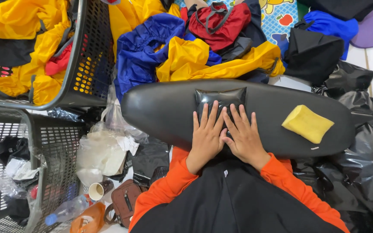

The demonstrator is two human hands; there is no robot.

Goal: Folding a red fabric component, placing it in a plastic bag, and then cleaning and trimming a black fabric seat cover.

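Left hand: left hand point(207, 137) lies flat, palm down, fingers spread and straight toward 12 o'clock, pressing the black pouch; it grips nothing, orange sleeve behind the wrist.
Right hand: right hand point(244, 137) lies flat too, fingers fanned toward 11 o'clock, thumb touching the left hand, open and clasping nothing.
Black pouch: black pouch point(221, 97), a glossy, puffy, pillow-like plastic packet, sits under both sets of fingertips at the worktop's middle.
Worktop: worktop point(160, 110) is a long, smooth, matte black oval board across the person's lap.
Far left, 9 o'clock: grey perforated plastic baskets point(80, 64), the upper one holding crumpled yellow fabric.
Lower left, 7 o'clock: brown bag point(124, 200), a paper cup and clear crinkled plastic on the floor.
Top, 12 o'clock: loose pile of garments point(186, 54), blue, yellow and red, thin and rumpled.
Right, 3 o'clock: yellow sponge point(307, 124), a soft rectangular block, lies on the worktop well apart from the hands.
Far right: shiny black plastic bags point(368, 151), wrinkled.
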